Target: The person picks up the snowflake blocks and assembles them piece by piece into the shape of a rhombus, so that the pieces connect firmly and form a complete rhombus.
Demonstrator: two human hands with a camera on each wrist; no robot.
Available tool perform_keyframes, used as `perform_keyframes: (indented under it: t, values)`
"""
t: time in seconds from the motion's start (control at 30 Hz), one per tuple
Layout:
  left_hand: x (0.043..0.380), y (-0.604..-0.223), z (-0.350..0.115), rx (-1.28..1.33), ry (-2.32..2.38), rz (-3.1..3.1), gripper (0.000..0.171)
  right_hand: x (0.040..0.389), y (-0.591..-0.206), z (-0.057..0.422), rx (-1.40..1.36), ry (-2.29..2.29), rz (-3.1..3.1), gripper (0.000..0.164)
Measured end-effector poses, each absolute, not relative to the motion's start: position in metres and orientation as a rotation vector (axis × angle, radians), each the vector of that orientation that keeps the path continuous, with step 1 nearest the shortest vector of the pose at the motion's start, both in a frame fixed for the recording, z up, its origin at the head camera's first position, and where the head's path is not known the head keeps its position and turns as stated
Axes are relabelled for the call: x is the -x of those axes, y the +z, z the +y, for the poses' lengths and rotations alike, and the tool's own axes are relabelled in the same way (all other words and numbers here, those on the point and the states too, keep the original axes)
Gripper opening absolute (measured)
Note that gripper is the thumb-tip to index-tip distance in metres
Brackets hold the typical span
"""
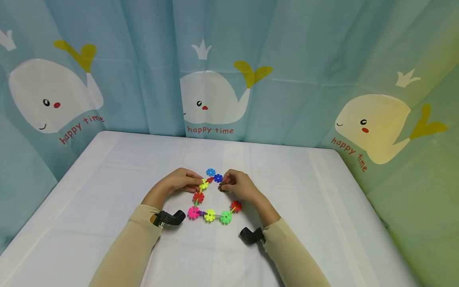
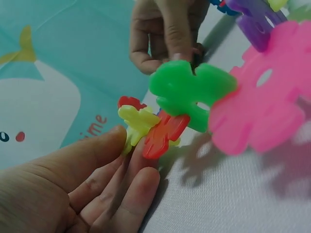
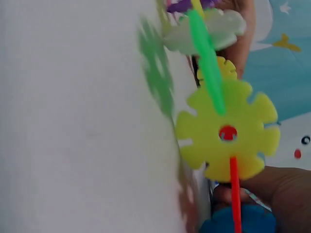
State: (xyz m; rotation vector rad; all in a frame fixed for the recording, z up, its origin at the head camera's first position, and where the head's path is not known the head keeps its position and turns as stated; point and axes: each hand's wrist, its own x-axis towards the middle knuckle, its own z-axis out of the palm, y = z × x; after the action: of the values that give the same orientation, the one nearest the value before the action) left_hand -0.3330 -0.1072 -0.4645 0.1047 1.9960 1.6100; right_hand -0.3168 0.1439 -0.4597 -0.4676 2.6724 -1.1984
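Observation:
A chain of slotted plastic snowflake discs forms a partial loop on the white table. My left hand (image 1: 182, 181) pinches a yellow disc (image 2: 138, 121) at the loop's upper left, beside a red disc (image 1: 199, 197). My right hand (image 1: 243, 185) holds a dark brown disc (image 1: 222, 187) between thumb and fingers, close to the dark blue disc (image 1: 218, 178). A light blue disc (image 1: 210, 172) sits at the far tip. Along the near side run a pink disc (image 1: 193, 213), a yellow disc (image 1: 209, 215) and a green disc (image 1: 226, 217); a red disc (image 1: 236, 206) lies below my right hand.
The white-covered table (image 1: 294, 187) extends around the loop on all sides. Behind and to the sides hangs a light blue curtain (image 1: 301, 48) with whale prints. A black wrist camera (image 1: 172, 218) sits on the left wrist, another wrist camera (image 1: 252, 236) on the right.

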Motion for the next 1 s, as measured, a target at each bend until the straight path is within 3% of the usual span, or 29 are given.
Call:
perform_keyframes:
  t: [0.3,1.0]
  values:
    - [0.334,-0.466,-0.100,-0.163,1.559,2.078,0.037,0.323,-0.465,0.153,0.259,-1.591,2.526,0.018]
    - [0.336,-0.472,-0.091,-0.112,1.565,2.148,0.032,0.331,-0.472,0.148,0.147,-1.805,2.334,0.030]
